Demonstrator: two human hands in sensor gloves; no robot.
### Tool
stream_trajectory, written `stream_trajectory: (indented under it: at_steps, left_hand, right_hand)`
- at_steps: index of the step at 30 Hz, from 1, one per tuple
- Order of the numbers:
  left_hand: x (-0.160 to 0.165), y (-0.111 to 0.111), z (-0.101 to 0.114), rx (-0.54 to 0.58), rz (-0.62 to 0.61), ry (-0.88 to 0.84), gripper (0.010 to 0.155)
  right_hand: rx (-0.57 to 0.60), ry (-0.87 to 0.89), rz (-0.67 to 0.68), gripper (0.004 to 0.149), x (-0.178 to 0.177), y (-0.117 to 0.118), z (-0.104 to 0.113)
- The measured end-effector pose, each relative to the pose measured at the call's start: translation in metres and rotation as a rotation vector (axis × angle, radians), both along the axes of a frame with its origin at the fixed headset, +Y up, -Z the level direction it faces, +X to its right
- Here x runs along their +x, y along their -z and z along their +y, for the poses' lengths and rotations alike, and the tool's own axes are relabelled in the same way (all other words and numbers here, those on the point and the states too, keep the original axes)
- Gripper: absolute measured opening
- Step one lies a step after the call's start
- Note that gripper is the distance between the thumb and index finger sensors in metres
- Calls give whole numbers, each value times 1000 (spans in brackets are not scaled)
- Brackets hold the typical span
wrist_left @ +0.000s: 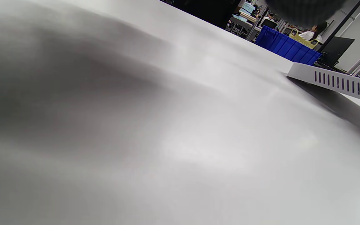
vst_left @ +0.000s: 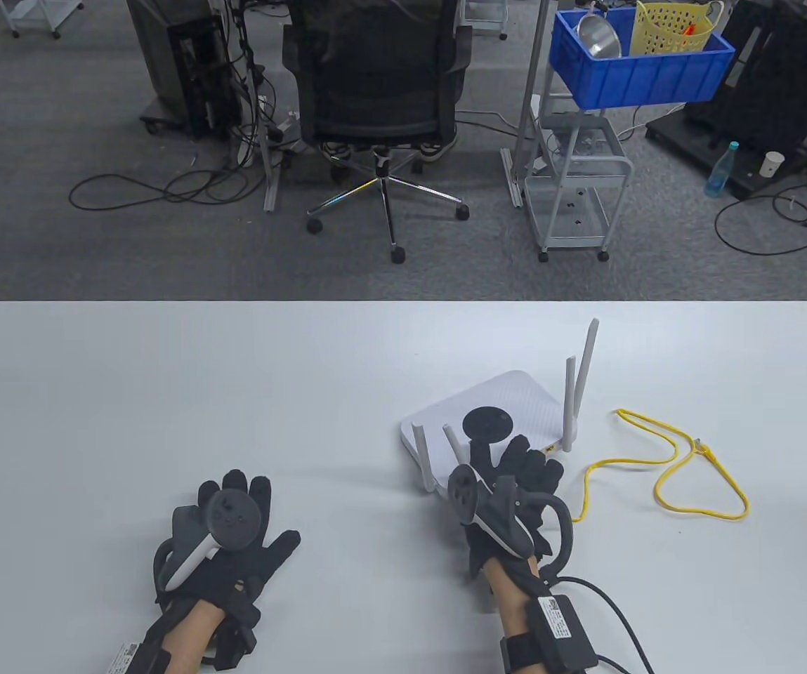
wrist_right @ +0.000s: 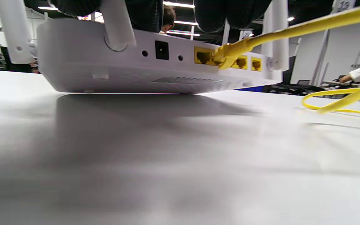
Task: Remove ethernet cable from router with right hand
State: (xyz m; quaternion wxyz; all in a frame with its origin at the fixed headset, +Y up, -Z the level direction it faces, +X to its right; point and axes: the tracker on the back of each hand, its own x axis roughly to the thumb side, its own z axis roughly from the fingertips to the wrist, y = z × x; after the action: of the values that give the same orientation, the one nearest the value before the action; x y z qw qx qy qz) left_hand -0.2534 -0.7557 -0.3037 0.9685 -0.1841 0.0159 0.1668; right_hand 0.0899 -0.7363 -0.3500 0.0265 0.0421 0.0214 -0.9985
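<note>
The white router [vst_left: 508, 404] sits on the table right of centre, its antennas up. A yellow ethernet cable [vst_left: 586, 491] loops on the table to its right, with its free end [vst_left: 705, 449] lying loose. In the right wrist view the cable's plug [wrist_right: 228, 54] sits in a yellow port on the router's rear face [wrist_right: 120, 65], and the cable [wrist_right: 308, 26] runs up to the right. My right hand [vst_left: 515, 463] is at the router's rear edge with its fingers [wrist_right: 217, 14] spread above the ports, gripping nothing. My left hand [vst_left: 241, 509] lies flat on the table, fingers spread.
The table's far edge [vst_left: 403, 303] borders a floor with an office chair [vst_left: 378, 84] and a cart holding a blue crate [vst_left: 642, 74]. The left wrist view shows bare table and the router's vented side [wrist_left: 339, 82].
</note>
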Motion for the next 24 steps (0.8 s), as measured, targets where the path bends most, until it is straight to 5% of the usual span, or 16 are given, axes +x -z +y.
stream_trajectory:
  at_steps: [6, 15, 24]
  left_hand:
    - [-1, -1, 0, -9, 7, -11, 85]
    - [-3, -1, 0, -23, 8, -29, 86]
    - [-4, -1, 0, -24, 7, -36, 86]
  right_hand:
    - [-27, 48, -127, 68, 17, -5, 11]
    - [-78, 562, -247, 66, 53, -15, 3]
    - [26, 873, -301, 62, 77, -21, -11]
